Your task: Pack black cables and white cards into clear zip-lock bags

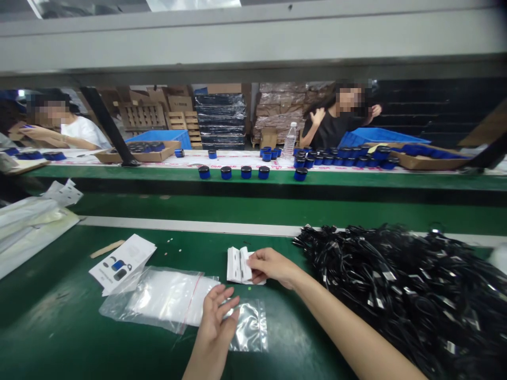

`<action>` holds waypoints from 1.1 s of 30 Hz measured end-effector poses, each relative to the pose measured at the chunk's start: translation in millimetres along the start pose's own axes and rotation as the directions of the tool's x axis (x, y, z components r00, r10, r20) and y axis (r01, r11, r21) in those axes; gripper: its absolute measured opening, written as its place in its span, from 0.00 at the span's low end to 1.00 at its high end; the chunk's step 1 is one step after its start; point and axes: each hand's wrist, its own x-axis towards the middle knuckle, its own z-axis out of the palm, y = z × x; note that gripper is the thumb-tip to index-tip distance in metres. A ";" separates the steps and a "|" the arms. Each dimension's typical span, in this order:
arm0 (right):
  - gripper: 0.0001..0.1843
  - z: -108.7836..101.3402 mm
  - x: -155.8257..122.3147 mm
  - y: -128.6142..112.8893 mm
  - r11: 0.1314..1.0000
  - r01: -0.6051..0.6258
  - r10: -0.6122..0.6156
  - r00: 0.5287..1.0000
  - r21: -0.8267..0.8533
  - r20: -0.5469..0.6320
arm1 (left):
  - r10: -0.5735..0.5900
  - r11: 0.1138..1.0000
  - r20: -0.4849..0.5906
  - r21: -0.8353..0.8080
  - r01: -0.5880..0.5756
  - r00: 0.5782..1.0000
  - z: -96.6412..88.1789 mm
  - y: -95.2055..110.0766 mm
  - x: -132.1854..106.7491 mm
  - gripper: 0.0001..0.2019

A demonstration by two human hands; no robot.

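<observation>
My right hand (273, 268) pinches a folded white leaflet (244, 266) at its right edge, at a small stack of printed leaflets (233, 265) on the green table. Palm up and fingers apart, my left hand (217, 315) hovers over a clear zip bag (251, 326), with nothing visible in it. Left of that hand lies a larger clear plastic bag (158, 298) with a red seal line and white contents. Printed instruction sheets (122, 264) showing pictures of small devices lie partly under this larger bag.
Tangled black cables (388, 295) are heaped at the right. A white plastic sack (31, 227) lies at the left. Several blue-and-black cases (246, 172) line the raised ledge, with a water bottle (290, 140) behind. Two co-workers sit across, and a beam (253, 39) spans overhead.
</observation>
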 end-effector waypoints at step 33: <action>0.09 5.9 -133.7 42.8 0.819 0.271 -0.388 0.911 -0.506 -0.140 | -0.025 0.813 0.449 0.529 -0.244 0.893 33.0 19.9 -35.5 0.12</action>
